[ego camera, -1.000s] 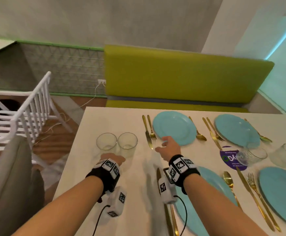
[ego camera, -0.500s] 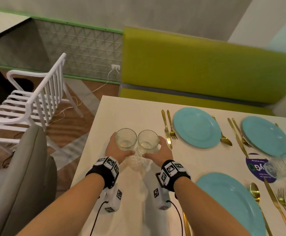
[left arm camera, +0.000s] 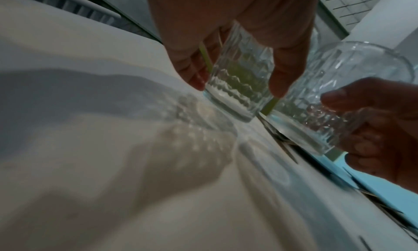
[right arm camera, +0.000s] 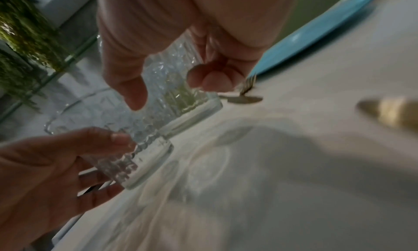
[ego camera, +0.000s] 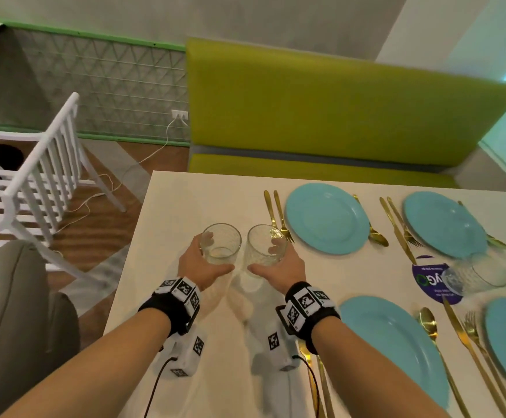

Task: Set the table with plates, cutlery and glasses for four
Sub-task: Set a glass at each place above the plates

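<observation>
Two clear patterned glasses hang side by side a little above the white table point(ego camera: 185, 206). My left hand point(ego camera: 217, 253) grips the left glass point(ego camera: 221, 244) and my right hand point(ego camera: 265, 254) grips the right glass point(ego camera: 264, 245). In the left wrist view, thumb and fingers wrap the left glass point(left arm camera: 237, 79); in the right wrist view they wrap the right glass point(right arm camera: 181, 97). Several blue plates lie set: one far point(ego camera: 325, 218), one near point(ego camera: 393, 348). Gold knife and fork point(ego camera: 276, 212) lie just right of the glasses. Two more glasses point(ego camera: 475, 274) sit at the right edge.
A white slatted chair point(ego camera: 34, 182) stands left of the table and a grey padded chair back point(ego camera: 13, 312) is near left. A green bench point(ego camera: 336, 110) runs along the far side. A round purple sticker point(ego camera: 426, 282) lies between the right-hand plates.
My right hand left the far plate and came to the right glass. Both hands closed round the glasses and raised them off the table.
</observation>
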